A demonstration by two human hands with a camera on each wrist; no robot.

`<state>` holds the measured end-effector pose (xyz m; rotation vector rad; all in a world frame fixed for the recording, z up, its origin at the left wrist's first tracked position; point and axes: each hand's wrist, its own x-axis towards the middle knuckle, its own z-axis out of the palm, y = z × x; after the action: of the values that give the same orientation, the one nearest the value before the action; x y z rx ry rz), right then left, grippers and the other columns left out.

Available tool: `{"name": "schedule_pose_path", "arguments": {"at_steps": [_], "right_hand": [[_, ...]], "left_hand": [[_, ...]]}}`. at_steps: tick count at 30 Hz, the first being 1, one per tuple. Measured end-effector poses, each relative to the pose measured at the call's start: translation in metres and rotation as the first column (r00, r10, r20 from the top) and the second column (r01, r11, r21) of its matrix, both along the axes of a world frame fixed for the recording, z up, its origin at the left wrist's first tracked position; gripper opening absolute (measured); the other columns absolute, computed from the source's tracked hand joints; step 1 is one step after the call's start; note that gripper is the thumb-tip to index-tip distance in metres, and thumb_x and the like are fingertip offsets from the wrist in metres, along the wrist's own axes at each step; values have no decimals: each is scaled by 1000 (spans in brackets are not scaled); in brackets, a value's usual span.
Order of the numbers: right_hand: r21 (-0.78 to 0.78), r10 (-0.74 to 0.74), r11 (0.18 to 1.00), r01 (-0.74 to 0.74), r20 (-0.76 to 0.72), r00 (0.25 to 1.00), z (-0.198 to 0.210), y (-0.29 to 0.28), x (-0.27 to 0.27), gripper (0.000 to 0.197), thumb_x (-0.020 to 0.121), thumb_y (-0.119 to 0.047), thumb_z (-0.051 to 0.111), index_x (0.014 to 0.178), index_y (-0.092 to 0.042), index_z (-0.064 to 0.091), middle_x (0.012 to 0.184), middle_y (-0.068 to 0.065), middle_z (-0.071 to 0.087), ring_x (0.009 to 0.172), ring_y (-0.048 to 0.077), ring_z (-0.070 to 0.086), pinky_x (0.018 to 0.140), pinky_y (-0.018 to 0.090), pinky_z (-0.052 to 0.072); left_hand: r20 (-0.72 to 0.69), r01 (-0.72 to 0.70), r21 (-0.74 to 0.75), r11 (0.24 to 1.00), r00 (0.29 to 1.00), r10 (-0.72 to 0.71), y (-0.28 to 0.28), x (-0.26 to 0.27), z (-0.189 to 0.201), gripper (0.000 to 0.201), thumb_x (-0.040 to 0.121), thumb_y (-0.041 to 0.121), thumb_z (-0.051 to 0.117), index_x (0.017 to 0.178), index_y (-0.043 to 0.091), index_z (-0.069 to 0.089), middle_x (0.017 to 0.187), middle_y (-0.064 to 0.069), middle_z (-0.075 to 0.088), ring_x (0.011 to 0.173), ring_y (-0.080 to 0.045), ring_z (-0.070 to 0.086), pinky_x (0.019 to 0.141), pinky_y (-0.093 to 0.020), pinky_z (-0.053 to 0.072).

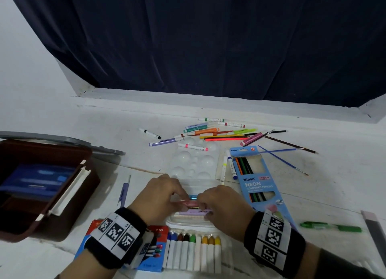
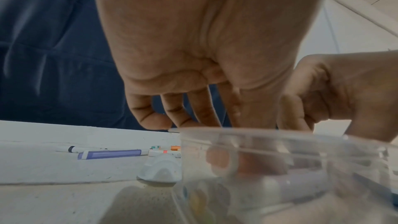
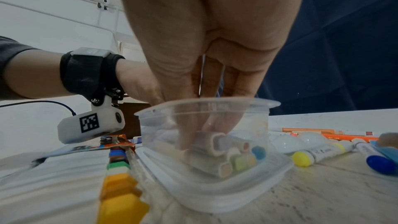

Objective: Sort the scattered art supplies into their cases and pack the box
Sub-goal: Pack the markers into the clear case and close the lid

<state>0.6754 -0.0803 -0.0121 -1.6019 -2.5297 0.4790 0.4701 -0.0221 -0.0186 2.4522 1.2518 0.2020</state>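
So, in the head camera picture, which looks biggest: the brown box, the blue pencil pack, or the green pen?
1. brown box
2. blue pencil pack
3. green pen

The box lies nearest the lens edge, but the gaps look plain.

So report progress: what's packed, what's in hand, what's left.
Done: the brown box holds a blue case; some pastel markers lie in the clear tub. In hand: the left hand and right hand set a pink marker into it. Left: scattered pens and pencils, the half-filled pencil pack.

Bare tabletop [image 1: 129,120] lies open far left; loose markers [image 1: 208,132] crowd far right, brown box [image 1: 41,187] flanks left
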Motion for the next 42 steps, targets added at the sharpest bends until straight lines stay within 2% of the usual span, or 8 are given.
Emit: {"name": "schedule_pose_path", "arguments": {"at_steps": [7,13,20,25,29,32,36,42], "right_hand": [[3,-10,1000,10,-5,1000,5,-1,-3,22,86,-22,71,105,-19,61,102,-1,62,91,17,55,73,27,36],[23,-15,1000,15,-4,1000,5,-3,-3,23,86,-25,72,106,-18,61,106,0,61,95,16,53,75,25,34],[18,-6,1000,5,20,1000,8,-2,-1,30,87,-27,73,115,-18,67,106,3,68,100,21,58,81,31,42],[3,-20,1000,20,23,1000,9,-4,-1,31,88,-27,72,117,-19,68,109,3,69,102,22,59,83,31,42],[-13,-29,999,29,20,999,10,-5,-1,33,89,-29,69,120,-19,66,113,3,67,105,21,57,86,31,41],[-18,-42,999,42,-24,999,12,-4,2,33,90,-30,68,121,-20,65,114,0,65,106,18,55,87,28,37],[-8,-56,998,55,-90,994,8,-2,5,28,85,-33,73,111,-23,67,106,-4,65,99,15,55,85,27,40],[50,-76,995,91,-245,967,8,-2,10,15,87,-30,71,100,-22,69,92,-9,66,84,7,58,80,31,50]], "left_hand": [[-31,23,-52,998,999,-25,-1,3,7,22,83,37,78,100,49,75,97,20,73,89,-3,55,86,-28,45],[-162,29,-41,999,986,-36,-3,6,11,24,91,30,69,110,44,73,113,18,69,107,-8,55,100,-36,43],[-165,32,-40,999,985,-38,-5,3,12,21,92,31,68,110,41,74,111,17,70,105,-8,57,99,-37,42],[-164,43,-18,999,985,-45,-7,1,8,20,93,33,67,110,41,73,110,17,71,102,-8,59,99,-40,42],[-87,44,-12,999,995,-45,-10,-4,5,21,93,31,68,112,39,73,110,16,71,101,-8,61,99,-40,43],[38,30,-22,999,999,-29,-12,-7,5,22,90,28,72,111,36,74,106,15,71,97,-6,63,95,-37,47],[206,23,-28,999,978,-16,-16,-13,2,19,87,26,75,104,35,75,94,17,69,89,0,62,86,-31,52],[358,-22,-87,996,932,52,-16,-22,9,20,89,21,72,105,34,73,91,13,69,93,-6,63,84,-26,49]]}}
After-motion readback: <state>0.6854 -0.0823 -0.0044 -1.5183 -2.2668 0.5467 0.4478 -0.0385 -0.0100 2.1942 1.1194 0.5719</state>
